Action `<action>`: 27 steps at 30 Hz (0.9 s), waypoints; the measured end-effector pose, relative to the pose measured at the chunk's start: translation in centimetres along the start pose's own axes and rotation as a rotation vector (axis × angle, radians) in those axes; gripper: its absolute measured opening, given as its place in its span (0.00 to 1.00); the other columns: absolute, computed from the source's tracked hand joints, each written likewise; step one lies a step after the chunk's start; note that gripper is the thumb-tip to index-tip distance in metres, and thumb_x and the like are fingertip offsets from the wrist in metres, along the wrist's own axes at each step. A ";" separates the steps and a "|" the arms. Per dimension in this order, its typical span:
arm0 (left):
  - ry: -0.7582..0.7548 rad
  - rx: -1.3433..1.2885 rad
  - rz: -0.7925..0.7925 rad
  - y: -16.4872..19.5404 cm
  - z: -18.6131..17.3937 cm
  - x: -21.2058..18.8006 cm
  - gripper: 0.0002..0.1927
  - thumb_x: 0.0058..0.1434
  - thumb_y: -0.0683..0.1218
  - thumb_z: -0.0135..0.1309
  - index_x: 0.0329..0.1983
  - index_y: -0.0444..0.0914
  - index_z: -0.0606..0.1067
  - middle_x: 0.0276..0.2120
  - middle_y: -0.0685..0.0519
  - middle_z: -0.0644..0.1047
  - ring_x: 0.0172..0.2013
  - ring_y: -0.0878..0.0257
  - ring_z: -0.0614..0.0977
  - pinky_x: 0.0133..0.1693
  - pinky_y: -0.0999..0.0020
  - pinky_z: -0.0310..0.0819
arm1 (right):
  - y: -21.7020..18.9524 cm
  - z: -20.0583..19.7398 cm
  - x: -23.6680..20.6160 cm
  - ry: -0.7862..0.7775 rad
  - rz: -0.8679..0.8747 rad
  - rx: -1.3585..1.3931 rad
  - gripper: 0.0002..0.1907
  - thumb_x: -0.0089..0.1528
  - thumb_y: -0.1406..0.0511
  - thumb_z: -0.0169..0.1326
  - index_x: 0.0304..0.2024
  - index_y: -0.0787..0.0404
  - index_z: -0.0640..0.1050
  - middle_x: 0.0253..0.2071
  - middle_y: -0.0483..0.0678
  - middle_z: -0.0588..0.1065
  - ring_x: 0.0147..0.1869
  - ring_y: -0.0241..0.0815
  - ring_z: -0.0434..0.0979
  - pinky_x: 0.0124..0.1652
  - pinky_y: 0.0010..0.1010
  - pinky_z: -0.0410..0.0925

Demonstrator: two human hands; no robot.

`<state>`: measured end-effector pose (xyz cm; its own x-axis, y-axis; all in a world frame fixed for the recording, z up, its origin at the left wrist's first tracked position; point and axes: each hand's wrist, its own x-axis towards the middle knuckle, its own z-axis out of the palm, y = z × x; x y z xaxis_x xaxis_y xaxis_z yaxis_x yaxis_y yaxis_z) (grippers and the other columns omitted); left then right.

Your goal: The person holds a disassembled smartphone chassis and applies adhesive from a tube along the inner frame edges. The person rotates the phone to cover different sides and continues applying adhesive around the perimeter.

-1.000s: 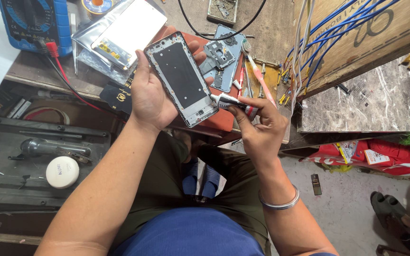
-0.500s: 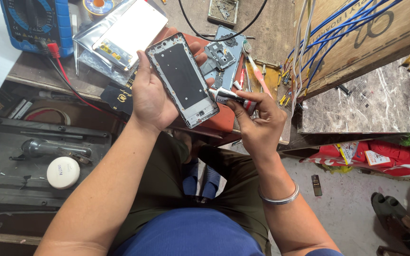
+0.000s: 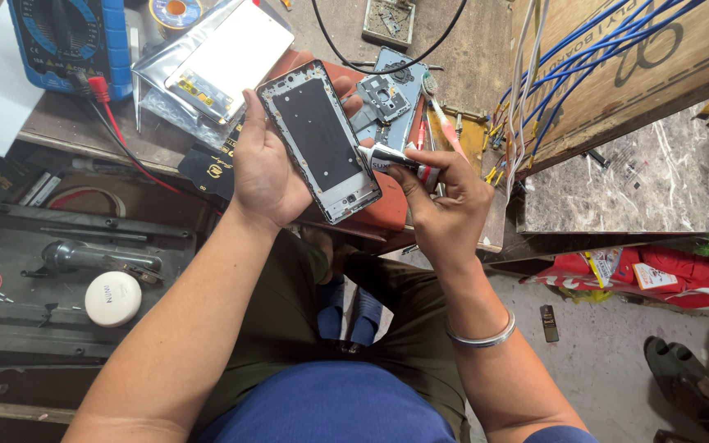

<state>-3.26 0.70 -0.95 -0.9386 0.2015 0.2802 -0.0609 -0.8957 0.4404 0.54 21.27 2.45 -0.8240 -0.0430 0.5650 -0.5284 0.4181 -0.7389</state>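
**Glue tube at the phone frame**

The left hand (image 3: 268, 168) grips a silver, flat phone frame with a black middle (image 3: 319, 139), tilted above the lap. The right hand (image 3: 445, 205) pinches a small white glue tube (image 3: 395, 158), tip touching the frame's edge. Behind them, a blue meter (image 3: 67, 41) sits on the tabletop (image 3: 486, 57).

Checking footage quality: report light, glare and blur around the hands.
Head view: even daylight, soft shadows; the phone frame in the left hand and the glue tube in the right hand look sharp; mild glare on the plastic bag; edges bend slightly.
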 end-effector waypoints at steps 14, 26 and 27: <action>0.006 -0.069 0.012 0.3 0.2 -0.1 0.38 0.74 0.69 0.25 0.79 0.44 0.56 0.67 0.40 0.69 0.69 0.46 0.72 0.65 0.45 0.75 | -0.6 0.5 1.2 0.008 -0.072 -0.116 0.11 0.62 0.74 0.68 0.45 0.66 0.81 0.28 0.43 0.78 0.31 0.27 0.71 0.64 0.35 0.69; 0.004 -0.061 0.021 0.2 0.2 -0.2 0.38 0.74 0.69 0.26 0.79 0.44 0.56 0.67 0.40 0.69 0.69 0.46 0.72 0.65 0.47 0.74 | -0.8 0.9 1.7 -0.007 -0.037 -0.037 0.11 0.63 0.74 0.67 0.46 0.65 0.80 0.37 0.47 0.82 0.39 0.28 0.80 0.38 0.21 0.71; 0.007 -0.065 0.019 0.2 0.2 -0.3 0.38 0.74 0.69 0.26 0.79 0.44 0.56 0.67 0.40 0.69 0.69 0.46 0.72 0.66 0.47 0.74 | -0.9 1.0 1.8 -0.013 -0.038 -0.032 0.11 0.63 0.74 0.67 0.46 0.65 0.80 0.37 0.47 0.82 0.40 0.29 0.80 0.38 0.21 0.71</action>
<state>-2.95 0.55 -0.75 -0.9422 0.1818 0.2814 -0.0649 -0.9231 0.3790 -0.66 19.97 3.72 -0.8061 -0.0713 0.5874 -0.5528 0.4448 -0.7047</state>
